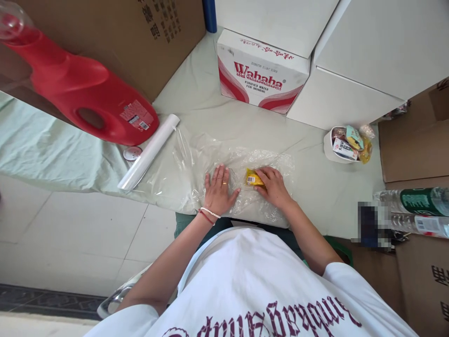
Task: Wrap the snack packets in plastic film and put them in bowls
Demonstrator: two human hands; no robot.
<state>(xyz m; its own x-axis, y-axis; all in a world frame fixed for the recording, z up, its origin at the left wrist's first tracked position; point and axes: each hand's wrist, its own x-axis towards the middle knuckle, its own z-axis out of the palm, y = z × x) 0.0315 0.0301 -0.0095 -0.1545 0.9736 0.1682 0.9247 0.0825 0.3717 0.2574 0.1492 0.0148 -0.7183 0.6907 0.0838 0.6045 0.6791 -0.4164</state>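
"Left hand (217, 193) and right hand (275, 187): state of each?"

"Left is flat, palm down, fingers extended, on clear film (187, 185); it grips nothing visible. Right has thumb and fingers closed about the right part of a yellow packet (251, 179)."

"Position of the packet?"

"On the film over the table (310, 192), between the hands: touching the right, the nearer one, and apart from the left. Its long axis appears to run side to side, pointing toward the left hand."

"Anything obscured?"

"The packet's right end is covered by the right fingers; its label is too small to read. The film's edges are hard to trace, though it appears to join the white roll (150, 152). Contact beneath the left palm is hidden."
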